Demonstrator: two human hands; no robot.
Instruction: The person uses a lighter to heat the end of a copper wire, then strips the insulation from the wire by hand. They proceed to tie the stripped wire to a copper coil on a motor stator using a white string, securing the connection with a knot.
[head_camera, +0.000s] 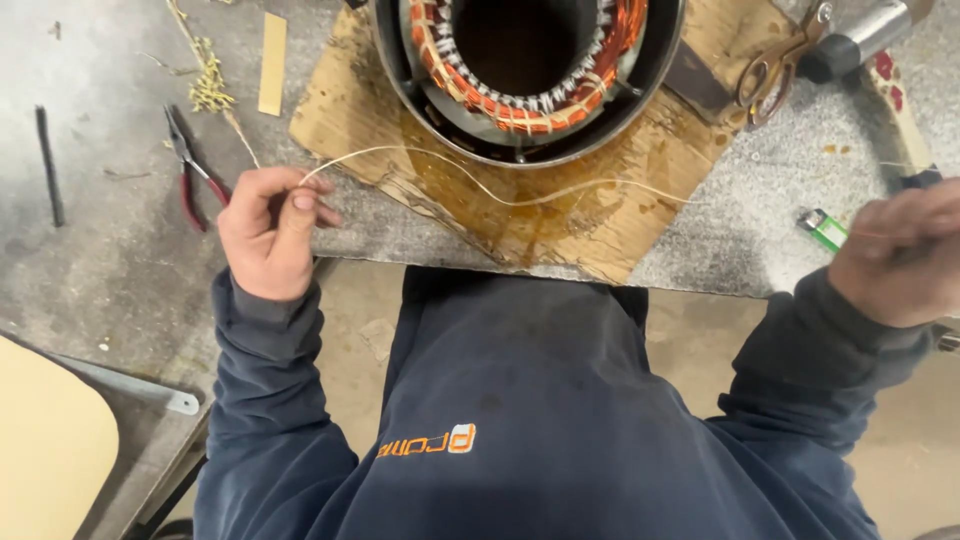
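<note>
Head view: one pale lacing cord (520, 195) runs slack across the oil-stained cardboard (620, 215) in front of the single motor stator (525, 70). It looks light, limp and thin, likely slippery, so best pinched near its ends. Left hand (268, 235) has its grip closed on one end; right hand (900, 255) is curled around the other. On the desk (110, 250): one pair of pliers (190, 170), one pair of scissors (780, 62), one green lighter (822, 228).

Left hand (268, 232) pinched closed, right hand (895, 255) fisted, held wide apart.
</note>
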